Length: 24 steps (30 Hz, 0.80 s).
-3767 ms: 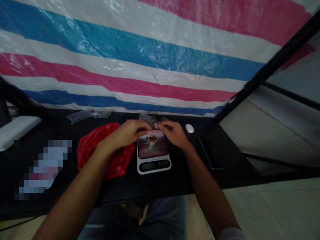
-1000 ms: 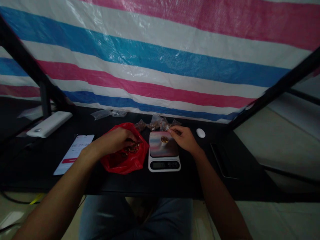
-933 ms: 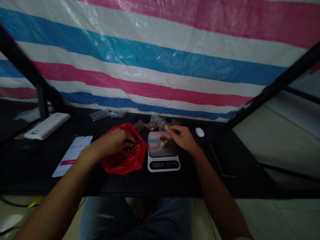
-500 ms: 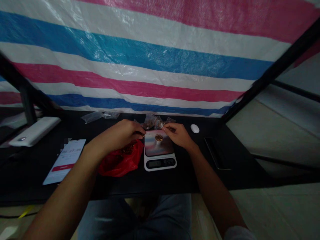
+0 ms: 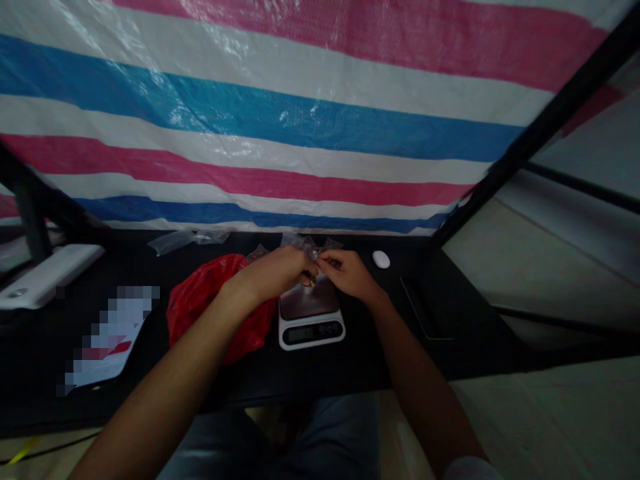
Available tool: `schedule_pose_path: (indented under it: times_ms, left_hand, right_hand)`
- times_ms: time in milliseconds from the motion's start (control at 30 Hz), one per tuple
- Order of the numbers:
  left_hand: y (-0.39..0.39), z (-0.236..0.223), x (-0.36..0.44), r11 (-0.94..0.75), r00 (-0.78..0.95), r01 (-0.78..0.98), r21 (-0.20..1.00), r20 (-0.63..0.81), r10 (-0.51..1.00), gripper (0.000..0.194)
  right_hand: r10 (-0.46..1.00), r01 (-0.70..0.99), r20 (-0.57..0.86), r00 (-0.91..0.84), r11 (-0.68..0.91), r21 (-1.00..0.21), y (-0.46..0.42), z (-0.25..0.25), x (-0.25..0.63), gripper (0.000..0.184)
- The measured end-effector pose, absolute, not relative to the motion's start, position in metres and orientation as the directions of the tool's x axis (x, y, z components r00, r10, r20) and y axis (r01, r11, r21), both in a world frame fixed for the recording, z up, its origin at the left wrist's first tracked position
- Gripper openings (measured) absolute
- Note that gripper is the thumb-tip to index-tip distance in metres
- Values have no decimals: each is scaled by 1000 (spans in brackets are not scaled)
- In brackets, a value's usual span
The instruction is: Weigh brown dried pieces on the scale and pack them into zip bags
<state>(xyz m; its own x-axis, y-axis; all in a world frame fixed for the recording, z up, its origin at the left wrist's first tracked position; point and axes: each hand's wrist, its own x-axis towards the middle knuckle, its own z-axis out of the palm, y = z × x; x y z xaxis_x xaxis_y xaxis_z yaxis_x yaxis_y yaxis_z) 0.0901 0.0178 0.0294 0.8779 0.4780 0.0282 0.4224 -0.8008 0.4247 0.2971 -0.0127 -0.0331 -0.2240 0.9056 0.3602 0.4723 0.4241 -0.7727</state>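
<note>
A glossy sheet striped in blue, pink and white (image 5: 320, 107) hangs behind a black table (image 5: 350, 373). On the table, a crumpled red plastic bag (image 5: 195, 297) lies partly behind the person's left forearm, just left of a white digital kitchen scale (image 5: 313, 337). The left hand (image 5: 285, 270) arches over the scale's metal platform, fingers bunched downward; whether they pinch anything is hidden. The right hand (image 5: 350, 273) is at the platform's far right, thumb and forefinger nearly together; what lies between them cannot be told. Small clear zip bags (image 5: 293, 239) lie beyond the hands. Smallest is a white cup (image 5: 307, 290) of brownish pieces, standing on the platform under the left fingertips. The step appears to be adding to or adjusting the cup's contents, which calls for a light touch that does not tip it. Half a second ago, the left hand was at the platform's left edge, apart from the cup.
</note>
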Motion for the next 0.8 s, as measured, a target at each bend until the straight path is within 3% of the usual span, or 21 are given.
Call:
schedule_pose_path:
  times_ms: [233, 400, 800]
  left_hand:
    - [18, 30, 90, -766, 861, 435, 474, 31, 508, 26]
    - [17, 30, 88, -776, 869, 387, 498, 85, 488, 23]
    - [18, 19, 80, -790, 861, 334, 514, 176, 478, 28]
  right_hand:
    - [907, 380, 229, -353, 363, -851, -17, -27, 306, 11]
    - [902, 376, 151, -404, 314, -872, -16, -32, 307, 12]
    - [899, 368, 172, -403, 331, -869, -16, -31, 306, 15]
